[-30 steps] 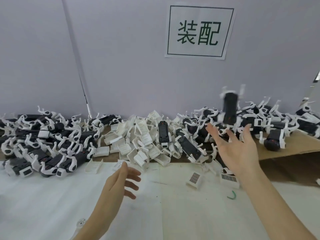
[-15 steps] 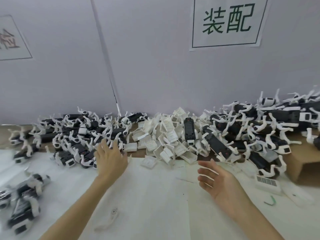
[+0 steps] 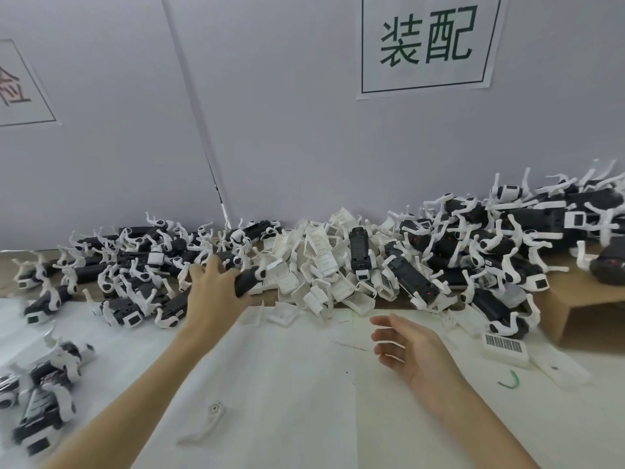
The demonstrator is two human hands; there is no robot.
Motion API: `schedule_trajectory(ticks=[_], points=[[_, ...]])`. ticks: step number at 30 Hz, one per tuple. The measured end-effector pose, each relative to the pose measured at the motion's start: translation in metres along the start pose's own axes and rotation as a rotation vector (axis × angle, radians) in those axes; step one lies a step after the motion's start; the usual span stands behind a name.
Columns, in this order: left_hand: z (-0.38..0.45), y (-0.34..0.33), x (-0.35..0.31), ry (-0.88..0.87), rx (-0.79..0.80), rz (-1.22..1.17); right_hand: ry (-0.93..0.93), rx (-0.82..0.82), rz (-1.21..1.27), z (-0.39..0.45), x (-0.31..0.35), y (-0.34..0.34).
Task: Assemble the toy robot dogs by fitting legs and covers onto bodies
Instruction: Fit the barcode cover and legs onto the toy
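Your left hand [image 3: 216,292] reached into the left pile of dogs [image 3: 128,265] by the wall.
Its fingers curled round one black body [image 3: 248,280] at the pile's edge; your right hand [image 3: 411,350] hovered over the table [image 3: 304,384], fingers loosely spread, holding nothing. Tangled legs could drag neighbouring dogs out.

Matt black plastic bodies [image 3: 417,282] with smooth white plastic legs [image 3: 507,328]. Ribbed white plastic covers [image 3: 323,262]. Creased white paper over the desk [image 3: 287,384]; brown cardboard [image 3: 581,299] at its right edge. Paper sign [image 3: 427,45].
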State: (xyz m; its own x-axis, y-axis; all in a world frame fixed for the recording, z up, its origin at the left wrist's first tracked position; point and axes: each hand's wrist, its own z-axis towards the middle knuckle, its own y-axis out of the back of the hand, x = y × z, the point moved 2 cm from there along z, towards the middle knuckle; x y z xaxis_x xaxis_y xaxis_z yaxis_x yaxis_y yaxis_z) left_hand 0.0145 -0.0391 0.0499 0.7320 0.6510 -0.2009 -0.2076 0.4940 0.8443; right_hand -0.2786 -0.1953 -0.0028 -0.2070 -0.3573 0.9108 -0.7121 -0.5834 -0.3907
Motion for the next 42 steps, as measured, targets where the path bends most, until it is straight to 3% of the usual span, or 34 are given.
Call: schedule_trajectory(ticks=[2,6,10,12,15,18,23,28,31,36,42], points=[[-0.017,0.011,-0.031,-0.139,-0.057,-0.172,0.054,0.003,-0.074,-0.003,0.003,-0.004],[-0.064,0.013,-0.087,-0.360,-0.001,-0.420,0.122,0.074,-0.115,-0.005,0.011,-0.013],[-0.103,-0.004,-0.114,-0.547,0.037,-0.496,0.199,0.219,-0.441,-0.010,0.017,-0.008],[-0.113,-0.014,-0.113,-0.571,0.067,-0.549,0.214,0.182,-0.494,-0.013,0.011,0.002],[-0.115,-0.025,-0.108,-0.435,0.145,-0.719,0.204,0.045,-0.410,-0.015,-0.003,0.013],[-0.109,-0.025,-0.103,-0.158,0.251,-0.920,0.200,-0.065,-0.315,-0.012,-0.012,0.010],[-0.105,-0.022,-0.092,0.137,0.558,-1.214,0.203,-0.104,-0.153,-0.015,-0.017,-0.004],[-0.106,-0.021,-0.090,0.255,0.596,-1.447,0.196,-0.041,-0.204,-0.025,-0.015,-0.005],[-0.107,-0.017,-0.091,0.235,0.613,-1.391,0.227,-0.021,-0.301,-0.029,-0.007,-0.003],[-0.110,-0.007,-0.089,-0.015,0.598,-0.982,0.235,-0.003,-0.295,-0.034,0.000,-0.003],[-0.102,-0.005,-0.075,0.029,0.701,-1.203,0.163,0.248,-0.258,-0.034,0.004,0.008]])
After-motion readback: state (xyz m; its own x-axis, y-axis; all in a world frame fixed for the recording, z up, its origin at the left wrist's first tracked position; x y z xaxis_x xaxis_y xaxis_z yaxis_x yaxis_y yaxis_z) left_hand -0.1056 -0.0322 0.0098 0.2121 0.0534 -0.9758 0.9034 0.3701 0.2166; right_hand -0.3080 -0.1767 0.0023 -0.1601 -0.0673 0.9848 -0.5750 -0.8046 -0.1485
